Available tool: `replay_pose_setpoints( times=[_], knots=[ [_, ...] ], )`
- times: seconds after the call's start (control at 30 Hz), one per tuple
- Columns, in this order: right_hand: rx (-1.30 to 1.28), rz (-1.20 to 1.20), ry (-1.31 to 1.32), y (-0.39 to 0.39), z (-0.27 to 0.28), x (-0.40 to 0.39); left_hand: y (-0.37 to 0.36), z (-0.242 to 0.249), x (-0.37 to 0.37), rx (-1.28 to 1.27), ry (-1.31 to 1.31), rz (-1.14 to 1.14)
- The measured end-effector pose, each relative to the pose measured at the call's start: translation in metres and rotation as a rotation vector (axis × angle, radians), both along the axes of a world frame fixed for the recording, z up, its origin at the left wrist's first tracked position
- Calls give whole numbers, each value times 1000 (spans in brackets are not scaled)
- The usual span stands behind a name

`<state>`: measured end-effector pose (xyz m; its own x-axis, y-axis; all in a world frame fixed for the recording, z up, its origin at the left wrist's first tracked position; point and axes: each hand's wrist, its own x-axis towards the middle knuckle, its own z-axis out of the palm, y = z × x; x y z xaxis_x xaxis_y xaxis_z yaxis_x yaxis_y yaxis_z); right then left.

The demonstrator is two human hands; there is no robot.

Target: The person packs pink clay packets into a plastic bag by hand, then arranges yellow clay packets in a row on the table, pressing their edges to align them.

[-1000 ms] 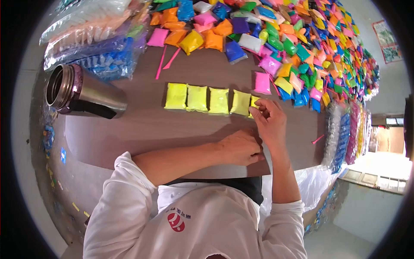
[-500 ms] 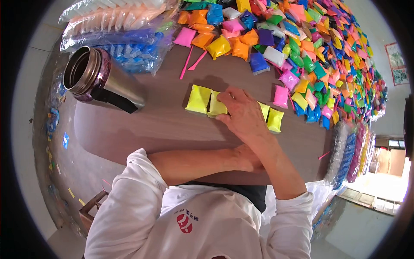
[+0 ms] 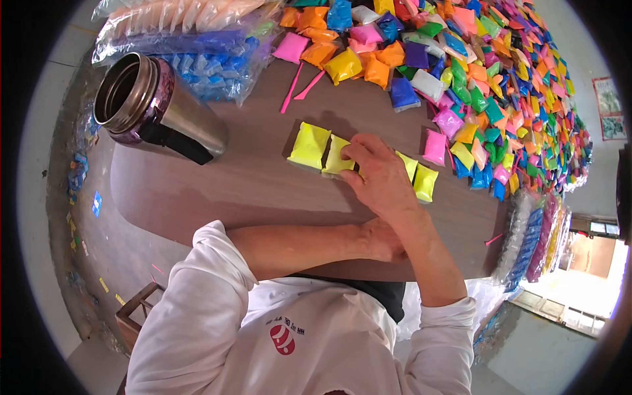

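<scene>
My right hand (image 3: 380,172) is over a row of small yellow packets, its thumb and fingers curled around the right side of one yellow packet (image 3: 336,155). Left of that lies another yellow packet (image 3: 309,145). Beyond the hand, a partly covered yellow packet (image 3: 408,164) and a yellow packet at the row's right end (image 3: 425,183) show. Whatever lies under the palm is hidden. My left hand (image 3: 380,240) rests near the table's front edge, beneath my right wrist; its fingers are hidden.
An uncapped steel flask (image 3: 191,125) leans at left. Clear bags of blue packets (image 3: 217,72) lie behind it. A large heap of colourful packets (image 3: 474,85) covers the back and right. Two pink sticks (image 3: 291,89) lie near a pink packet (image 3: 435,146) and others. Bundled bags (image 3: 533,237) stand at right.
The view has shifted slightly, moving the table things a little in the picture. My right hand stays at the same yellow packet, with slightly more of it showing. My left hand keeps its place.
</scene>
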<state>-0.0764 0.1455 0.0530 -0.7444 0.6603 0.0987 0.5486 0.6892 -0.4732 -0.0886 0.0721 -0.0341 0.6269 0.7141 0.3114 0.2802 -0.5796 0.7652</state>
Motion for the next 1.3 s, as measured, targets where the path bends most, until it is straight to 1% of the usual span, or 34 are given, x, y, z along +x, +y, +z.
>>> replay_pose_setpoints(
  times=[0.1,0.2,0.27,0.3,0.4,0.43,0.5,0.6,0.63,0.83,0.93,1.0,1.1,1.23,1.3],
  knots=[
    [7,5,-4,1,0,-2,-1,0,-1,24,-80,46],
    [-32,22,-1,2,-3,-7,-2,4,-4,-4,-91,10],
    [-53,25,7,3,-2,-11,1,-20,18,89,-206,89],
    [-54,20,13,3,1,-13,4,-14,19,134,-264,127],
    [-59,-64,62,11,2,-1,6,1,0,90,-177,16],
    [-61,-104,81,15,3,8,8,0,2,42,-195,-15],
    [-10,-132,11,20,15,31,11,-2,8,-55,-228,-74],
    [64,-149,-153,22,28,54,10,21,-4,-10,-92,-49],
    [89,-151,-217,21,30,58,10,20,-4,-1,-99,-44],
    [-5,-154,-256,20,21,62,10,18,-2,9,-93,-34],
    [-6,-134,-142,18,13,60,10,16,-1,-3,-89,-48],
    [-11,-135,-131,16,9,54,11,18,-2,-31,-104,-70],
    [-37,-137,-108,17,9,49,14,32,-9,-72,-6,-123],
    [-35,-118,-50,18,7,47,12,20,-3,-13,-93,-74],
    [-114,-131,105,20,10,51,12,20,-3,3,-92,-77]
  ],
)
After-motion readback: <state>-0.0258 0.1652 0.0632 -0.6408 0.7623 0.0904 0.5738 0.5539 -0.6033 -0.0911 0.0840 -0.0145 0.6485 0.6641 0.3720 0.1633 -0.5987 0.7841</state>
